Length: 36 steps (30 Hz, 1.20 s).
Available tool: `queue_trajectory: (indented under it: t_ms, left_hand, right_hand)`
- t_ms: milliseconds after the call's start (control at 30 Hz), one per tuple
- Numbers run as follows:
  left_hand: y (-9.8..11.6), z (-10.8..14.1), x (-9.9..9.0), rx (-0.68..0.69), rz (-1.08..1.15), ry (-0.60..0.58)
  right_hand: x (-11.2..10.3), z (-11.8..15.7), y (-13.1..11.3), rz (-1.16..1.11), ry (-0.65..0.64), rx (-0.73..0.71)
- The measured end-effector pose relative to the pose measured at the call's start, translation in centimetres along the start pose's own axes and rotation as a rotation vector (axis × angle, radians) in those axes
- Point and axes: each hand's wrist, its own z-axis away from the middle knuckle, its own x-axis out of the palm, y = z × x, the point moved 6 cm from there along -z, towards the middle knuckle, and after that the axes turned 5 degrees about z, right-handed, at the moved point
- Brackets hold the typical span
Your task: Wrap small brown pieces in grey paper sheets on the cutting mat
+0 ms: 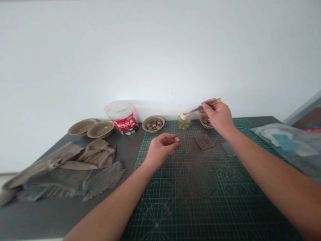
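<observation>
My left hand (163, 149) is above the cutting mat (173, 201), thumb and fingers pinched on a small pale piece (177, 139). My right hand (217, 113) grips a thin brown wooden stick (194, 109), slanted down to the left. The stick's lower end meets the cream-coloured top of a small glass jar (184, 124); whether it goes inside I cannot tell. Greenish contents show through the jar's glass. Behind the right hand, a small bowl of pieces (206, 122) is partly hidden. A brown square (204, 141) with dark markings lies on the mat.
Another bowl (153, 124) holds several small pieces. Left of it stand a plastic tub (122, 117) with a red label and two brown bowls (101, 130). Crumpled cloths (75, 167) cover the left side. A grey patch (228, 149) and a plastic bag (293, 144) lie right.
</observation>
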Motion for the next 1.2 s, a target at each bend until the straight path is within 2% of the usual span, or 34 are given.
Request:
queue_trajectory:
  t_ms: [133,267,367,467,567,633,667,733,833,867,1000,1200]
  left_hand:
    - [0.0,0.0,0.0,0.010,-0.007,-0.001]
    - [0.0,0.0,0.0,0.013,-0.018,-0.008]
    - [0.2,0.1,0.1,0.013,-0.012,-0.005]
    - [0.3,0.1,0.0,0.017,0.001,0.015]
    - [0.4,0.0,-0.1,0.025,0.047,0.034]
    - [0.4,0.0,-0.1,0.028,0.082,0.037]
    - [0.4,0.0,-0.1,0.031,0.087,0.037]
    - [0.4,0.0,-0.1,0.042,0.068,0.039]
    - [0.5,0.2,0.0,0.070,-0.010,0.047]
    - [0.5,0.3,0.0,0.080,-0.039,0.046]
    - [0.5,0.4,0.1,0.122,-0.152,0.033]
    - [0.3,0.4,0.3,0.117,-0.204,0.024]
  right_hand:
    - [0.2,-1.1,-1.5,0.219,-0.065,-0.020]
    - [2.2,-2.6,-3.9,0.478,-0.170,-0.093]
    - [4.5,-3.3,-3.7,0.619,-0.241,-0.046]
    - [6.0,-3.0,-2.6,0.645,-0.283,-0.026]
    - [5.6,-1.1,-1.8,0.642,-0.239,0.006]
    - [4.2,1.1,-1.9,0.597,-0.106,0.020]
    - [3.8,2.4,-2.0,0.535,-0.084,0.016]
    - [4.4,5.2,-1.8,0.352,-0.224,0.021]
    - [6.3,9.0,-1.1,0.067,-0.439,0.143]
    - [6.9,9.8,-0.9,-0.003,-0.469,0.183]
    - [8.4,10.9,-0.6,-0.072,-0.490,0.225]
    - [8.2,10.7,-1.1,0.051,-0.463,0.213]
